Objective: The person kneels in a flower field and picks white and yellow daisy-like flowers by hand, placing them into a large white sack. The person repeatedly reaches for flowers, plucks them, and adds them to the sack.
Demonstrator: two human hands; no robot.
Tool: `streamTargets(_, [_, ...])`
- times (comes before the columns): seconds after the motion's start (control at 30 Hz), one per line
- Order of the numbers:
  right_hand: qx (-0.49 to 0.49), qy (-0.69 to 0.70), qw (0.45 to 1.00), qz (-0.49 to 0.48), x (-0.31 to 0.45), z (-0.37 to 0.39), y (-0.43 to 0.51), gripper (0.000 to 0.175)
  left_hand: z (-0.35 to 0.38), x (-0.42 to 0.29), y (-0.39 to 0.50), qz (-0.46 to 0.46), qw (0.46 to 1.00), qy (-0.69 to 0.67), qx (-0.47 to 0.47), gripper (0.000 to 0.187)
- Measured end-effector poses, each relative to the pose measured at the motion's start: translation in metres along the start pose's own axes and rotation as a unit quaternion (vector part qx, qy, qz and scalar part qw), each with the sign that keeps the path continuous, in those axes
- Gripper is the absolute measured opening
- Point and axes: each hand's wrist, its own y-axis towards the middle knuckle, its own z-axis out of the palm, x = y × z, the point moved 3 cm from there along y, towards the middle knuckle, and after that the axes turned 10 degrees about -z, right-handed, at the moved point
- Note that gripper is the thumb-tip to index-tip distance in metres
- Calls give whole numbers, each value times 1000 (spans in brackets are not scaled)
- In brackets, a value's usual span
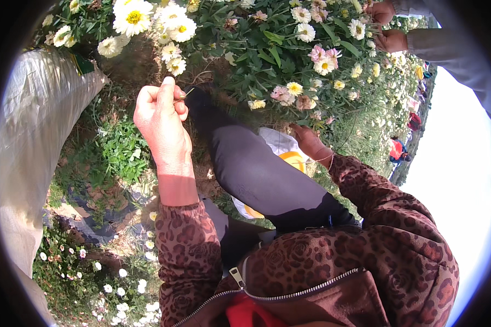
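My left hand (163, 106) is closed in a loose fist, thumb up, with a thin green stem (184, 96) between its fingers. Just beyond the thumb are white chrysanthemums with yellow centres (176, 65). My right hand (309, 142) hangs low beside flowering plants, its fingers partly curled; whether they hold anything is unclear. A thin cord (331, 162) circles that wrist. Near this hand, a yellow container (293, 160) with a white plastic liner (276, 138) is partly hidden behind my grey-trousered leg (257, 171).
A large pale plastic sack (45, 110) stands at the left. Another person's hands (393, 41) reach into the flowers at top right. Chrysanthemum rows continue at lower left (120, 290), beside dark ground film (94, 225). Several people (397, 150) are farther off in the field.
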Motion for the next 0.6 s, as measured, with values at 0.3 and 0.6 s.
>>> streamTargets(0.3, [193, -281, 928, -149, -100, 45, 15, 40, 3, -58, -8, 135, 989, -54, 1, 25])
streamTargets(0.6, [56, -526, 778, -339, -145, 28, 7, 17, -11, -57, -82, 321, 944, 35, -64, 30])
